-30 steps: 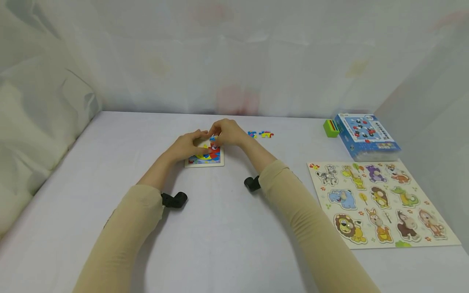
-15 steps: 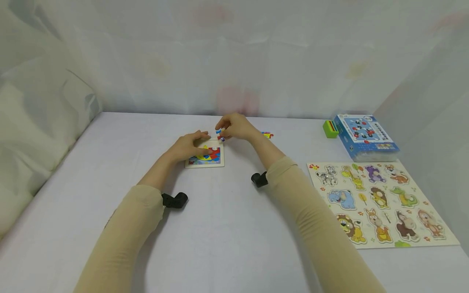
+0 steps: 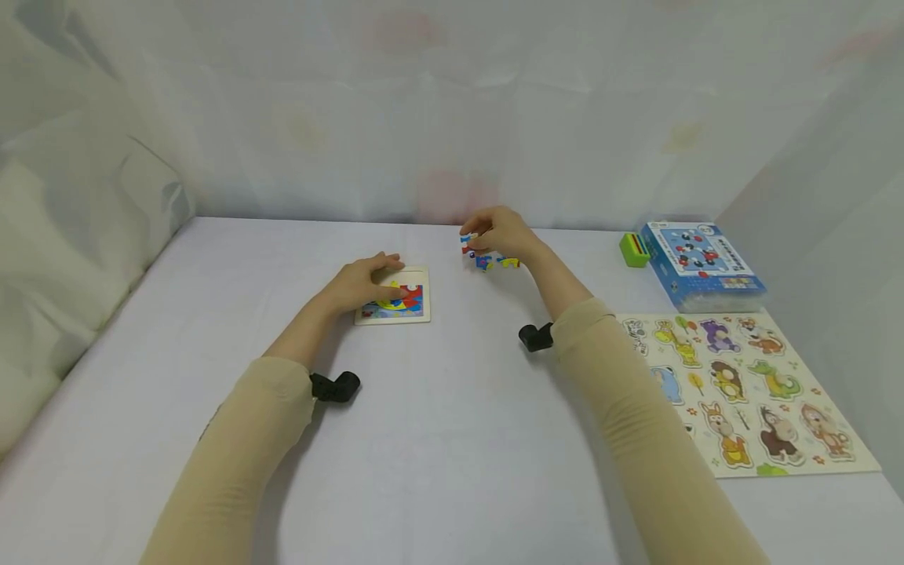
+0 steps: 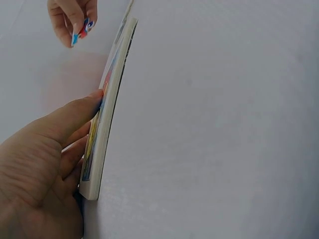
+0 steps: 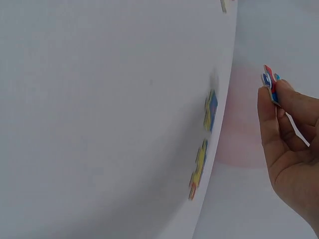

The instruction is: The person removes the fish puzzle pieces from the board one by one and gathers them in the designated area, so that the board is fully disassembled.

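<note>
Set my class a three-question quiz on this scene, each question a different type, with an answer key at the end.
1. Multiple choice. What does the right hand pinch?
A) a pair of scissors
B) a puzzle piece
C) a paintbrush
2. True or false? The left hand is touching the large board with animal pictures.
3. Count. How many other loose pieces lie on the white table near the right hand?

Key:
1. B.
2. False; it is on the small framed puzzle.
3. Two.
</note>
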{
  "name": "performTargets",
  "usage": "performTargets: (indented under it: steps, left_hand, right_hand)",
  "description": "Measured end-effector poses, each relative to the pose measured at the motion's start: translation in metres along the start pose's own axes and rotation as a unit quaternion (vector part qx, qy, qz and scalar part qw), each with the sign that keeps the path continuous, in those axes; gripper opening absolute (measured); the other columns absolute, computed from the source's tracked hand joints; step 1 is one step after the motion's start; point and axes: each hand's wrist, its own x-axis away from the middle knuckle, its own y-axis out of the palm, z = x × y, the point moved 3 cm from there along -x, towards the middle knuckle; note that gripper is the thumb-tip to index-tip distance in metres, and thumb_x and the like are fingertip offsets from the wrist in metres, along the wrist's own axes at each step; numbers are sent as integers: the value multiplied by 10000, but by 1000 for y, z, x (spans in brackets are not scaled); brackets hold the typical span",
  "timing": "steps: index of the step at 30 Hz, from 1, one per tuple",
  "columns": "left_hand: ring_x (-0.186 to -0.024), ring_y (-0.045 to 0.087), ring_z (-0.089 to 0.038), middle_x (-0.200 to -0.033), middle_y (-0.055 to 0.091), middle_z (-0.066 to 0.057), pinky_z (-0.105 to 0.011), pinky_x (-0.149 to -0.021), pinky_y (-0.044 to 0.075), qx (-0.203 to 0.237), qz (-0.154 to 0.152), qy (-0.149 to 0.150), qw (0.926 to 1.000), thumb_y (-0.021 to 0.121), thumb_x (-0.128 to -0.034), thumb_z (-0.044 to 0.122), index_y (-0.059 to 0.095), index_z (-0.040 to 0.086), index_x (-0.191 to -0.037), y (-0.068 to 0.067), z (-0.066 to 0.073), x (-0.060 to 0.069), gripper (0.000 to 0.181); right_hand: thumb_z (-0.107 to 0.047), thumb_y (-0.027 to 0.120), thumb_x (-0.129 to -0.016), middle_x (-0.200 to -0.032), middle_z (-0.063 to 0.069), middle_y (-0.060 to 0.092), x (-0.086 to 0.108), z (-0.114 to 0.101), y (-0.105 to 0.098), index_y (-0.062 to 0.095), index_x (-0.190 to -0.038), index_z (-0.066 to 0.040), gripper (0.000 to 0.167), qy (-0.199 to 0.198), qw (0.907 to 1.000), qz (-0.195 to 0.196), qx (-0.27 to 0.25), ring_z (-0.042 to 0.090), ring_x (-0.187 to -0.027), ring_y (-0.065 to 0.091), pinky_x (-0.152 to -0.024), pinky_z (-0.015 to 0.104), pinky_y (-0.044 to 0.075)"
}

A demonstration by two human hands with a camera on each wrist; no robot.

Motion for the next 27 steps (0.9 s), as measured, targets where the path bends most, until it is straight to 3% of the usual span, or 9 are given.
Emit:
performTargets:
  steps: [7,16,27]
  left_hand:
    - [-1577,119,-255,-1640,306,44,-608,-1252,133,-7,16,-20,10000,720,-874,409,510,203,-1424,0,0,0,624]
    - [-1577,117,-263,-1644,296,45,-625,-1245,132,-70,16,-52,10000,712,-878,416,500,213,-1434,1,-2,-1,629]
    - [-1577,121,-253,-1637,311,56,-613,-1251,131,-76,63,-11,10000,720,-872,425,510,224,-1423,0,-2,0,623]
  right_hand:
    - [-30,611,-942,-1135,119,644,9,16,-23,655,-1183,-22,245,51,9999,161,-2,259,-988,692,-947,389,588]
    - [-106,642,-944,-1167,119,661,18,34,-46,660,-1227,-38,293,365,9981,479,119,172,-950,653,-947,360,587]
    - [-90,647,-942,-1058,57,620,25,61,-65,646,-1226,6,300,848,9941,669,-118,75,-842,636,-778,175,587]
